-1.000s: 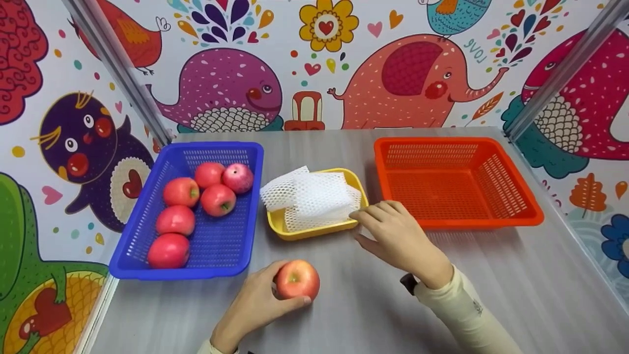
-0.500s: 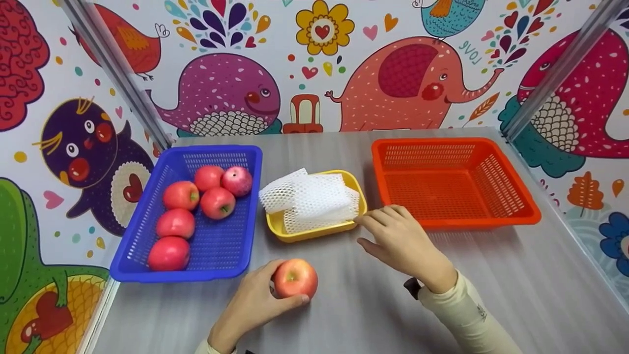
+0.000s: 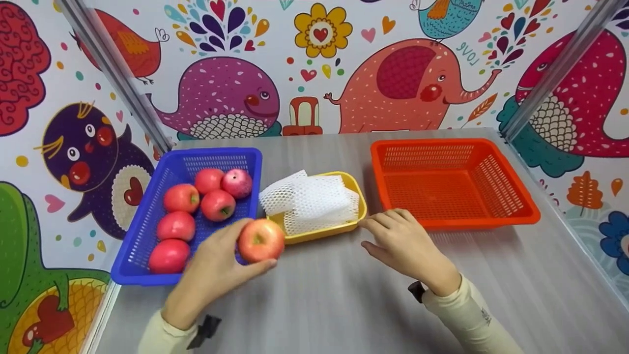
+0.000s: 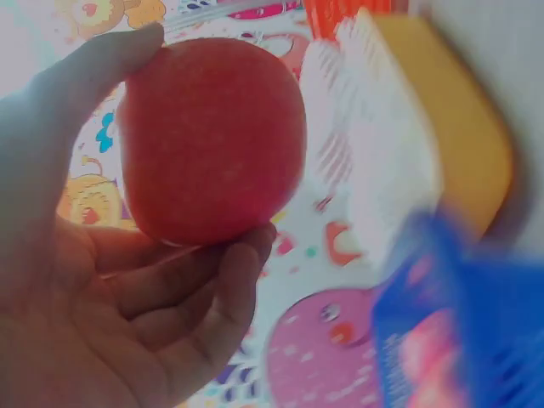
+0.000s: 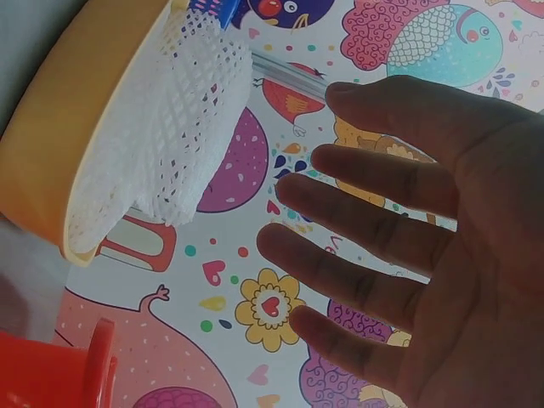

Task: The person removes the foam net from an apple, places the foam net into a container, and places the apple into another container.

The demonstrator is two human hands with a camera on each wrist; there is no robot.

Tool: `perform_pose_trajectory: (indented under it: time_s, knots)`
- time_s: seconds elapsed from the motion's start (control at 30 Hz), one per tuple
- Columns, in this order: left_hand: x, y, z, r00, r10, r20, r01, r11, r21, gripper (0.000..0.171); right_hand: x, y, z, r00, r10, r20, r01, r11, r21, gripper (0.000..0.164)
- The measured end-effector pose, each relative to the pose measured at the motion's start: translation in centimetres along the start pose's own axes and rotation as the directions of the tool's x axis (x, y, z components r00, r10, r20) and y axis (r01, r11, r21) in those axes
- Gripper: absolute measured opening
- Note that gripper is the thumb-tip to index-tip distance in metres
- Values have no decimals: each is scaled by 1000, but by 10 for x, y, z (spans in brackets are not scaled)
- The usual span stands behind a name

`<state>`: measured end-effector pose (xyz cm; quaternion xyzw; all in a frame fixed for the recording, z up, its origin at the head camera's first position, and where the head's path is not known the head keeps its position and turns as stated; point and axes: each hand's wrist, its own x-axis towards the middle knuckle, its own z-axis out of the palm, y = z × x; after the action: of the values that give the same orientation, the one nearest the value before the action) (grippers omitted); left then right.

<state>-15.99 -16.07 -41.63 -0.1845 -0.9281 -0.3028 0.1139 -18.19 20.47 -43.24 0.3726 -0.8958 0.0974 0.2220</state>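
Note:
My left hand [image 3: 216,265] grips a red-yellow apple [image 3: 261,240], thumb on one side and fingers on the other, above the table by the blue basket's near right corner. In the left wrist view the apple [image 4: 212,140] fills the space between thumb and fingertips. My right hand [image 3: 403,246] is close to the right front corner of the yellow tray [image 3: 324,233], holding nothing. Its fingers [image 5: 357,195] are spread and nearly straight in the right wrist view. White foam net sleeves [image 3: 319,199] lie in the yellow tray, one overhanging its left side.
A blue basket [image 3: 142,279] at the left holds several red apples [image 3: 176,226], partly hidden behind my left hand. An orange-red basket [image 3: 457,224] stands at the right. Cartoon-printed walls [image 3: 304,49] close off the back and sides of the grey table [image 3: 314,305].
My left hand has lifted the apple from the table and carried it up and to the left, toward the blue basket. My right hand has stayed nearly in place.

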Motion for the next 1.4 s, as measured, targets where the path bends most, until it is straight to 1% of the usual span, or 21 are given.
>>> perform_pose_trajectory:
  time_s: [0.1,0.23,0.3,0.37,0.5,0.6,0.67,0.73,0.83,0.97,1.07,1.13,1.2,1.23,1.3,1.33,1.37,1.4]
  knots:
    - [11,-2,-20,1000,-25,-9,25,999,36,84,-3,2,-1,1000,10,-2,-10,1000,-3,35]
    - [28,-13,-42,998,-64,-9,64,996,58,88,-6,4,-1,1000,18,-7,-18,1000,-7,35]
    - [37,-22,-49,996,-91,5,91,994,68,88,-8,4,-1,1000,17,-8,-17,1000,-7,35]
    - [45,-32,-51,992,-124,29,122,990,72,90,-9,5,0,1000,15,-8,-15,1000,-7,36]
    - [60,-56,-45,977,-189,102,179,979,98,94,-12,5,1,1000,19,-11,-19,1000,-5,37]
    - [69,-77,-35,965,-212,152,192,972,138,92,-13,4,3,999,26,-18,-26,1000,2,36]
    - [70,-89,-28,958,-223,183,194,967,162,90,-15,3,4,1000,26,-17,-26,1000,9,36]
    - [69,-99,-22,949,-231,215,194,965,177,84,-16,2,5,1000,25,-17,-24,1000,13,35]
    - [66,-106,-18,931,-235,279,186,964,190,78,-17,1,6,1000,28,-10,-28,1000,14,34]
    - [69,-107,-17,892,-234,387,169,966,194,68,-17,1,5,999,41,-2,-41,999,10,34]
    - [72,-106,-16,848,-254,465,178,963,202,72,-16,0,5,999,44,7,-44,999,16,34]
    - [72,-107,-16,828,-263,495,181,961,208,72,-15,-1,6,999,44,17,-45,999,21,34]
    - [71,-107,-16,823,-265,502,178,960,214,71,-16,-1,7,999,46,25,-46,999,24,34]
    - [70,-107,-16,824,-265,500,178,960,215,66,-16,-1,7,999,47,29,-47,999,25,34]
    - [70,-107,-16,834,-260,486,173,961,216,55,-17,-1,8,998,49,33,-50,998,24,33]
    - [70,-107,-17,838,-258,480,173,961,215,53,-17,-1,8,998,50,34,-51,998,23,33]
    - [70,-106,-17,840,-259,477,173,961,217,52,-18,-1,8,998,52,35,-52,998,23,33]
    - [69,-105,-18,838,-264,478,178,960,217,52,-18,-1,7,998,52,36,-53,998,22,33]
